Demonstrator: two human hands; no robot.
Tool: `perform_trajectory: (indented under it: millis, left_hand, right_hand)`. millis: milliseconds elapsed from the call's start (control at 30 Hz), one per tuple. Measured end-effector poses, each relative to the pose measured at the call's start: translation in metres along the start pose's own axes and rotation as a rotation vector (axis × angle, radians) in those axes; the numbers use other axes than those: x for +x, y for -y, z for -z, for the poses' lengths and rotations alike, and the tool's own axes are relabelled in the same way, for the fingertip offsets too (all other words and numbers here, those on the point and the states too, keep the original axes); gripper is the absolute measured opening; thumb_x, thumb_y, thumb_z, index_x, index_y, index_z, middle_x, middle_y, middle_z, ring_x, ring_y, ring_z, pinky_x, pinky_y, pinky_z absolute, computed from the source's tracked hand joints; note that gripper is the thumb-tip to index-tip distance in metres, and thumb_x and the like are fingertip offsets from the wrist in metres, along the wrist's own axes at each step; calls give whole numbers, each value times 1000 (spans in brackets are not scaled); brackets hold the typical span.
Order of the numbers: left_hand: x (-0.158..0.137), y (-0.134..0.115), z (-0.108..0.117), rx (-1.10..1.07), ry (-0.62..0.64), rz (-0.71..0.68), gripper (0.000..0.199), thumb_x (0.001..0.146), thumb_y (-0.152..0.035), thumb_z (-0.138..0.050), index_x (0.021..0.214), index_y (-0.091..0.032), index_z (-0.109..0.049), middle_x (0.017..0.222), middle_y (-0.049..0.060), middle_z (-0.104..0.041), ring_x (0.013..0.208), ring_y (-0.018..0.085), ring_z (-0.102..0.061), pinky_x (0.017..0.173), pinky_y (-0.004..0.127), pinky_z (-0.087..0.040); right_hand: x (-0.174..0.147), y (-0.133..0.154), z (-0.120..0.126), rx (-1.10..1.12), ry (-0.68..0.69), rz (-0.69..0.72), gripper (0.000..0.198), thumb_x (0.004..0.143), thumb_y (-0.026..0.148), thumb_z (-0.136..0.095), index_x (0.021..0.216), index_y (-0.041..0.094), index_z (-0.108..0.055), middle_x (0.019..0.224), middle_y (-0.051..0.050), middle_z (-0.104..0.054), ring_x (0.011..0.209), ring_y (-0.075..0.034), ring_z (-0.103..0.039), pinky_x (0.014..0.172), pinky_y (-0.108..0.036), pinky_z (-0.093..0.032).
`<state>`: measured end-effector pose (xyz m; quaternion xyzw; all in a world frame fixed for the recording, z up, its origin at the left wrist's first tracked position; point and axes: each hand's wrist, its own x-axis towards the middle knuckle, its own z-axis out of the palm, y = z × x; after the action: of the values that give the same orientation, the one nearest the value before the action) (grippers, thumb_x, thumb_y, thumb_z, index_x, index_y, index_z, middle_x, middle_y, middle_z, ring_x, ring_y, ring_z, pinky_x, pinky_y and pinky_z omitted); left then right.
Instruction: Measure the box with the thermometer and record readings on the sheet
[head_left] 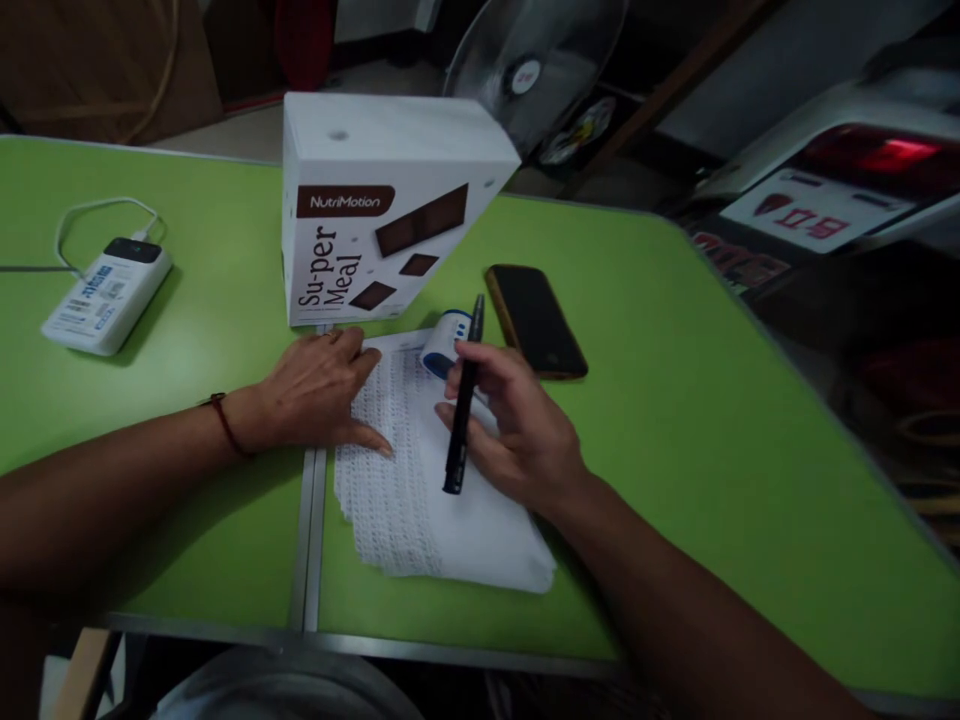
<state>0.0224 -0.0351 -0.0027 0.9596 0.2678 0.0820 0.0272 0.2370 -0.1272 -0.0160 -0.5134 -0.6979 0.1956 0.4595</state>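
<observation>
The papers (491,540), covered in handwriting on their left part, lie nearest on the green table (750,480). The right forearm (675,570) slants in from the near right of the papers. The right hand (529,430) is turned on its side over their right part, thumb and fingers closed narrowly on a black pen (463,420). The pen slopes over the papers, its tapered end pointing beyond their far edge; whether this hand touches them I can't tell. From the left of the papers, the left forearm (112,490) reaches across, a dark bracelet (227,425) at its wrist. The left hand (319,395) rests palm down at the papers' far left, its grip wide: fingers bent slightly, thumb spread across the writing. A white-and-blue object (448,335) sits at the papers' far edge, a phone (540,320) beyond their far right, and a white box (390,200) stands behind them.
</observation>
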Motion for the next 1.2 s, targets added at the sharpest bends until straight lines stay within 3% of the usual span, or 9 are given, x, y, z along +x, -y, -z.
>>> perform_trajectory:
  millis: [133,267,400,467,600,667,833,1033,1200]
  left_hand:
    - [0,-7,10,-42,132,85,102,65,-91,-60,124,-8,-59,102,20,-69,82,35,-66,68,41,-49]
    - [-2,-21,22,93,267,89,92,77,-83,-58,128,-7,-54,95,17,-73,79,32,-69,65,36,-47]
    - [-15,-45,28,168,277,40,43,96,-47,-60,112,-7,-62,82,11,-73,66,24,-68,55,30,-42]
    - [-23,-56,28,216,236,0,33,99,-33,-57,115,-5,-63,76,9,-71,63,20,-67,53,28,-40]
    - [-36,-71,28,283,192,-17,70,93,-62,-58,123,1,-62,69,9,-68,60,19,-65,51,27,-39]
    - [-41,-76,29,329,156,-30,78,92,-66,-57,126,4,-61,66,7,-65,58,17,-63,52,27,-40]
    - [-48,-81,27,362,80,-59,77,93,-60,-59,130,8,-59,64,3,-60,57,15,-60,50,28,-40]
    - [-40,-82,30,280,235,-42,77,95,-60,-58,135,6,-57,64,4,-63,55,14,-60,46,26,-33]
    - [-38,-83,33,268,266,-40,78,95,-59,-57,135,8,-55,64,6,-64,55,15,-61,46,27,-33]
  right_hand:
    - [-3,13,-9,196,-224,-89,24,87,51,-65,96,29,-64,72,0,-58,64,-19,-55,67,-39,-53]
    - [4,20,-8,404,-32,-274,31,91,49,-56,103,25,-73,79,-3,-68,72,-20,-63,71,-40,-53]
    - [14,17,-7,463,-13,-449,16,79,29,-65,91,24,-74,70,0,-67,62,-16,-61,61,-33,-50]
    - [17,16,-11,423,-10,-470,12,72,21,-66,82,25,-72,63,2,-63,56,-14,-55,55,-31,-45]
    - [19,18,-21,371,-31,-430,10,68,19,-66,76,25,-67,60,3,-60,55,-14,-52,52,-30,-42]
    - [19,20,-26,352,-60,-434,10,66,19,-65,74,25,-63,58,4,-58,52,-13,-49,49,-29,-40]
    - [17,21,-31,234,-95,-376,8,67,19,-63,64,24,-58,56,4,-57,50,-12,-49,47,-28,-41]
    - [13,20,-30,147,-108,-296,13,70,18,-61,61,26,-57,56,3,-56,54,-14,-51,51,-30,-45]
    - [12,20,-30,127,-71,-260,12,72,18,-60,62,25,-57,58,3,-57,55,-14,-52,52,-30,-45]
